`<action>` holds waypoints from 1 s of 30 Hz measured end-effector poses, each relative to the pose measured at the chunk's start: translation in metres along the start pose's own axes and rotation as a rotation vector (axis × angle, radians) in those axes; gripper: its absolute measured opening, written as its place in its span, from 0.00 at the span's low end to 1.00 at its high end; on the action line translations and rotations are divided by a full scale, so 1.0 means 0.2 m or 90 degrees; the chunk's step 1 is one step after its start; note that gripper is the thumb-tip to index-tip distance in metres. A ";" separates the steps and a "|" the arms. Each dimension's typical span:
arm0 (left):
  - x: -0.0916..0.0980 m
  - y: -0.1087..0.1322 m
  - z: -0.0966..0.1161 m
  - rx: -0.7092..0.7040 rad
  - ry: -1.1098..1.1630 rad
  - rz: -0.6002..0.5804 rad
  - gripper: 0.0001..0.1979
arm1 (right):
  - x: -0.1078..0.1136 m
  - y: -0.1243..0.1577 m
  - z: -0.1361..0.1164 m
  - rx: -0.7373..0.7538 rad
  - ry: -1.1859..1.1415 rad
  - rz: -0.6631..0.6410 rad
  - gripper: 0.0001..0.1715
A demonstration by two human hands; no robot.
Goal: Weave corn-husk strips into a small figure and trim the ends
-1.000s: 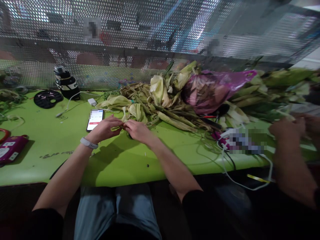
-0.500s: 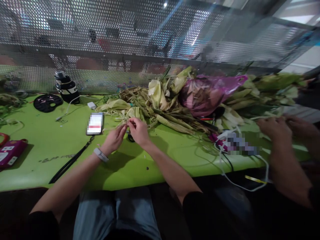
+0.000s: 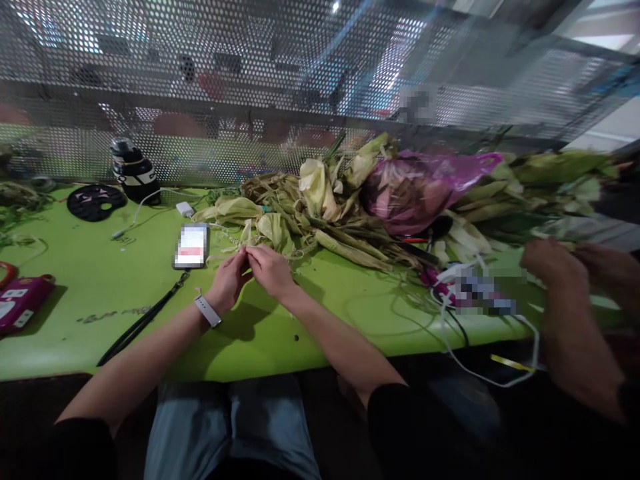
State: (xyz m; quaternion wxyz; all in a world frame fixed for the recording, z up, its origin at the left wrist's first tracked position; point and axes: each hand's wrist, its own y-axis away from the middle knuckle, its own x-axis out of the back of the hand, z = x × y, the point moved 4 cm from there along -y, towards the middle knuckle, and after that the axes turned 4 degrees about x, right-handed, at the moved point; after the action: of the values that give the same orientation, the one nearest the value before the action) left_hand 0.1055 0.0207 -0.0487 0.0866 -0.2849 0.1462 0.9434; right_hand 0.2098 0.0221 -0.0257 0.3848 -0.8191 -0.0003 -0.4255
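Note:
My left hand [image 3: 229,277] and my right hand [image 3: 271,270] meet over the green table, fingertips pinched together. Whatever lies between the fingers is hidden; thin pale husk strands [image 3: 227,233] show just beyond them. Right behind my hands are pale green corn husks [image 3: 277,230], part of a larger heap of dried husks [image 3: 280,193]. A phone [image 3: 191,245] with a lit, blurred screen lies to the left of my left hand, a black wrist strap [image 3: 150,313] attached to it.
A purple plastic bag [image 3: 405,193] rests among the husks. Leftward are a black bottle [image 3: 134,173], a black palette-shaped piece [image 3: 96,202] and a magenta box [image 3: 25,303]. White cables [image 3: 537,340] hang over the right edge, near another person's hands [image 3: 555,263]. Perforated metal [image 3: 225,80] stands behind.
My hands have drawn slightly toward me and the left wrist has turned. The right fingers now fold over the fingertips, covering what was between them. The phone and husks stay put.

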 end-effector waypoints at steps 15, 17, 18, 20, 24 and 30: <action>0.06 -0.08 0.06 -0.128 -0.024 -0.024 0.12 | 0.06 0.01 -0.09 0.084 0.132 0.053 0.19; 0.06 -0.09 0.07 -0.151 -0.104 -0.045 0.14 | 0.12 0.00 -0.08 0.075 0.111 0.106 0.18; 0.05 -0.09 0.08 -0.161 -0.148 -0.062 0.15 | 0.16 -0.01 -0.06 0.070 0.103 0.137 0.18; 0.03 -0.07 0.08 -0.181 -0.246 -0.102 0.17 | 0.22 -0.03 -0.03 0.053 0.085 0.179 0.18; 0.00 -0.02 0.08 -0.241 -0.442 -0.140 0.17 | 0.23 -0.06 0.04 0.022 0.042 0.125 0.16; 0.00 -0.02 0.10 -0.262 -0.497 -0.110 0.17 | 0.13 -0.07 0.06 0.011 0.022 0.024 0.18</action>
State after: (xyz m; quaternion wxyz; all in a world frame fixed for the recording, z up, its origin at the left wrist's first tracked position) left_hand 0.0958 0.0318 -0.0343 0.1549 0.0704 -0.1127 0.9789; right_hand 0.2313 0.0310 -0.0029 0.3996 -0.8084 0.0184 -0.4317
